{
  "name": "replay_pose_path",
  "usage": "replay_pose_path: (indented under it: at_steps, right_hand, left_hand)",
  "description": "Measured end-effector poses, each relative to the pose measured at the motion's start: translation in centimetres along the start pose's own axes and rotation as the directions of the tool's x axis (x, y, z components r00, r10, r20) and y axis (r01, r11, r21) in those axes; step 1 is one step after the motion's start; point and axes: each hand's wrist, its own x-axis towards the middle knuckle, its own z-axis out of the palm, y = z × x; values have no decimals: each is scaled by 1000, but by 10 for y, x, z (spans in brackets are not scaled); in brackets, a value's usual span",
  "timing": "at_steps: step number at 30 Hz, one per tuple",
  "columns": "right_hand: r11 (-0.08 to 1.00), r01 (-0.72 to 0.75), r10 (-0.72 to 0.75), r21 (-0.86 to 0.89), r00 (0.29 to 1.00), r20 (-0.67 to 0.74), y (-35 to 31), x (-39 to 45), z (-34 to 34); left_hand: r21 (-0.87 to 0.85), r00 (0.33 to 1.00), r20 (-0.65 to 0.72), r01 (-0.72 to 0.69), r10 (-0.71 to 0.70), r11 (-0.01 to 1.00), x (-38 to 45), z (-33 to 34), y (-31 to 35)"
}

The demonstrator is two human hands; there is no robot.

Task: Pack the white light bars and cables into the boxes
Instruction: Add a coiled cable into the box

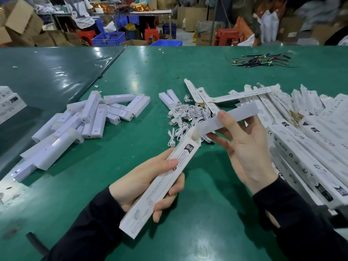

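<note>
My left hand (pixel 148 183) grips a long white printed box (pixel 162 183), its open end pointing up and away from me. My right hand (pixel 243 147) holds a white light bar (pixel 233 117) between thumb and fingers. The bar's lower end sits at the box's open mouth. A heap of white light bars (pixel 84 121) lies on the green table to the left. Coiled white cables (pixel 186 115) lie in a pile in the middle, behind the box. Flat and filled white boxes (pixel 305 140) are stacked at the right.
The green table (pixel 188 223) joins a darker sheet-covered table (pixel 47 72) at the left. A bundle of dark wires (pixel 261 60) lies at the far right. Beyond the table are blue crates, red stools, cardboard boxes and a person at another bench.
</note>
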Motion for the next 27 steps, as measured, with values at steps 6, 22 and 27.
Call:
replay_pose_path:
  at_steps: [6, 22, 27]
  right_hand:
    - [995, -61, 67, -75, 994, 84, -1, -3, 4]
    - [973, -62, 84, -223, 993, 88, -4, -7, 7]
    - [962, -54, 77, -266, 994, 75, -6, -5, 3]
  left_hand:
    - [67, 999, 34, -5, 3, 998, 1, 2, 8]
    - [219, 998, -47, -24, 35, 975, -2, 6, 7]
    - [197, 999, -32, -36, 43, 980, -3, 6, 8]
